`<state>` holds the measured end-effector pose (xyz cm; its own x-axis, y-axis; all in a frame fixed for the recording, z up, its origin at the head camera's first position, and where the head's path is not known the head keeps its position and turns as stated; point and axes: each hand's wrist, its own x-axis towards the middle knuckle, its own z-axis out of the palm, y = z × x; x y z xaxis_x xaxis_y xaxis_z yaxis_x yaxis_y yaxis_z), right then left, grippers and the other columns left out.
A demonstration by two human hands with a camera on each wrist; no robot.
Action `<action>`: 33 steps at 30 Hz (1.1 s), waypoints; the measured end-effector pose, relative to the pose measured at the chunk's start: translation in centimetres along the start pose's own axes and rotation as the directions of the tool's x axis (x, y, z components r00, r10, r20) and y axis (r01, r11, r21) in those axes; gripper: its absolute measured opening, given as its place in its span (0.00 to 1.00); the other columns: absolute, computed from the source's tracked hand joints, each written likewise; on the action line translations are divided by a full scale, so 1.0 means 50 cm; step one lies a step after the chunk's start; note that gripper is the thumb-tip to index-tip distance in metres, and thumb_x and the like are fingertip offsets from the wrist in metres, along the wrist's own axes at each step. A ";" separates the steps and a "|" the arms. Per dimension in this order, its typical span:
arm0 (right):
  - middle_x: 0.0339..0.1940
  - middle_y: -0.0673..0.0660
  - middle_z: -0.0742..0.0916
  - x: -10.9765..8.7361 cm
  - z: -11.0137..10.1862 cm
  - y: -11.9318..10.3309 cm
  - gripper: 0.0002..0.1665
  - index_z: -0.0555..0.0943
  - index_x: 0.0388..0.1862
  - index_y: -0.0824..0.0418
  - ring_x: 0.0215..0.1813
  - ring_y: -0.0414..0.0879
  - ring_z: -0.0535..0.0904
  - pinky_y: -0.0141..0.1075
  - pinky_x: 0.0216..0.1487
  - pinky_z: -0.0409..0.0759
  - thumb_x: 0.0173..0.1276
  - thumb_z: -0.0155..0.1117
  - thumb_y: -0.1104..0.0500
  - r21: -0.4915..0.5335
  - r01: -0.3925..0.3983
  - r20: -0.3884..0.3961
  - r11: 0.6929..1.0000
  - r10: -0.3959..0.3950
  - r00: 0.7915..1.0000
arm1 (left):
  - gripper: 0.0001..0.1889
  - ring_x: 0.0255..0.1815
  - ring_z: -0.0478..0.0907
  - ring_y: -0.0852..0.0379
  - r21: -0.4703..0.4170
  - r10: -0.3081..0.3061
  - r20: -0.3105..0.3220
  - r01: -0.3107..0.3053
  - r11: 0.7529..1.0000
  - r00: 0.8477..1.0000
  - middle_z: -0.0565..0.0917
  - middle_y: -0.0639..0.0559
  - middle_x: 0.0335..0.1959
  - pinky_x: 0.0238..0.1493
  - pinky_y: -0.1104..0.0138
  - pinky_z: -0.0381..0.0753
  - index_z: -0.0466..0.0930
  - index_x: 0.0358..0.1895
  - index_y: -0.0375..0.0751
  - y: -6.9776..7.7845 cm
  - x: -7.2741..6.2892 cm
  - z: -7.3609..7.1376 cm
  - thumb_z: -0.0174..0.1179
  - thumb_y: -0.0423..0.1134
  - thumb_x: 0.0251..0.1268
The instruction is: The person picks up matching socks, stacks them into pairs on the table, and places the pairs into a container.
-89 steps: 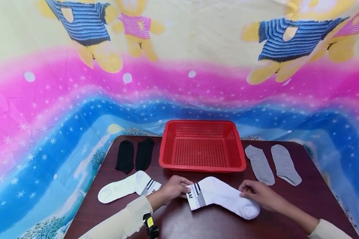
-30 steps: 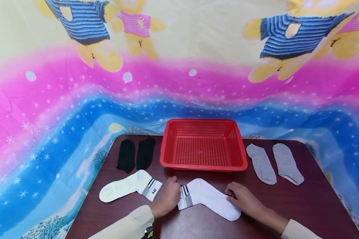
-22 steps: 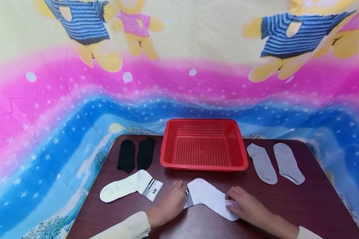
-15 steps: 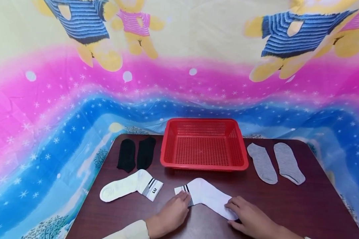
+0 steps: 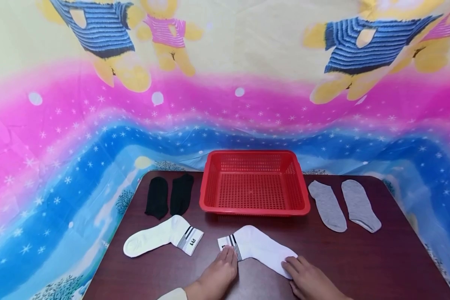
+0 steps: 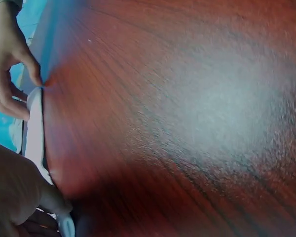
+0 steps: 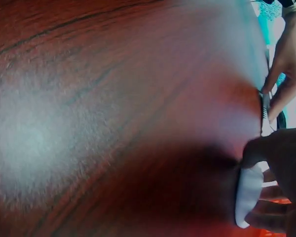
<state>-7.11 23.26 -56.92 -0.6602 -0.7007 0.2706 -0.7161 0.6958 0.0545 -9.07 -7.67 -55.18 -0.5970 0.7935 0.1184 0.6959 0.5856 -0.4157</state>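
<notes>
A white sock (image 5: pixel 264 250) with dark stripes at its cuff lies flat on the table, slanting toward the lower right. My left hand (image 5: pixel 219 271) rests its fingertips on the striped cuff. At the toe end, my right hand (image 5: pixel 310 277) touches the sock with its fingers, the thumb lying along the near side. In the left wrist view the sock (image 6: pixel 35 131) runs between both hands; the right wrist view shows its toe (image 7: pixel 247 192) beside my right thumb and fingers. A matching white sock (image 5: pixel 153 239) lies to the left, its toe pointing left.
A red perforated basket (image 5: pixel 255 211) stands at the back middle of the dark wooden table (image 5: pixel 393 266). Two black socks (image 5: pixel 157 198) lie left of it, and two grey socks (image 5: pixel 328 206) lie right of it. A patterned cloth (image 5: pixel 225 104) hangs behind.
The sock held in both hands came down onto the table and shifted left. My left hand moved off the cuff's end to its near side; both hands drew slightly toward me.
</notes>
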 end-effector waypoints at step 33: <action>0.44 0.52 0.81 0.012 0.010 0.031 0.24 0.77 0.53 0.55 0.45 0.45 0.76 0.38 0.43 0.84 0.63 0.74 0.48 -0.168 0.060 0.159 0.984 -0.032 0.987 | 0.09 0.47 0.84 0.58 -0.205 -0.078 -0.035 0.069 0.976 0.996 0.86 0.49 0.42 0.42 0.70 0.86 0.83 0.43 0.41 -0.021 0.008 0.024 0.65 0.32 0.60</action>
<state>-8.71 23.85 -57.16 -0.6642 -0.7391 0.1121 -0.7059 0.6695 0.2314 -10.54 -8.16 -55.79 -0.6352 0.7507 0.1816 0.7200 0.6606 -0.2125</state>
